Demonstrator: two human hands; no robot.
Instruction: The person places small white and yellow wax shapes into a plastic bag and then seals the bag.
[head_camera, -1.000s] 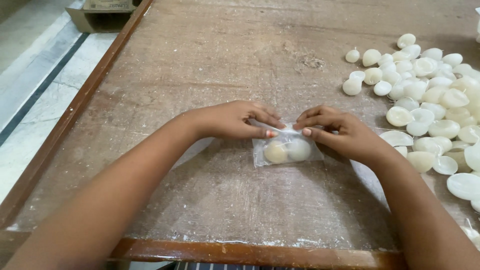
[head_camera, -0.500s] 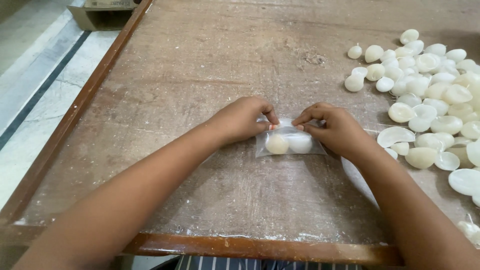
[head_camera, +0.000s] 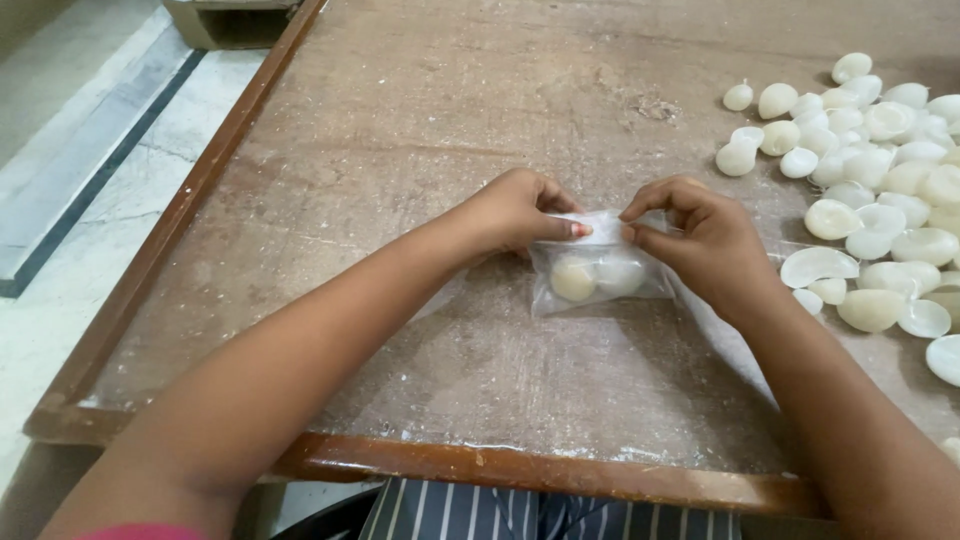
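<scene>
Small clear bag (head_camera: 598, 275) lies mid-table, two pale rounded pieces (head_camera: 595, 277) inside. My left hand (head_camera: 515, 212) and right hand (head_camera: 700, 240) pinch top edge. I judge film thin, slippery, light; pieces maybe brittle. Best hold: top edge, near corners.

Place: I read a small packing workshop | cues: dusty, worn wooden table (head_camera: 400, 150) with raised rim | heap of loose white pieces (head_camera: 880, 180) | bare concrete floor (head_camera: 80, 200)

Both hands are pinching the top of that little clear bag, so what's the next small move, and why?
Probably slide the left hand and right hand apart along the clear bag mouth: their fingertips almost meet at its middle, and two pale round pieces already sit inside.
</scene>
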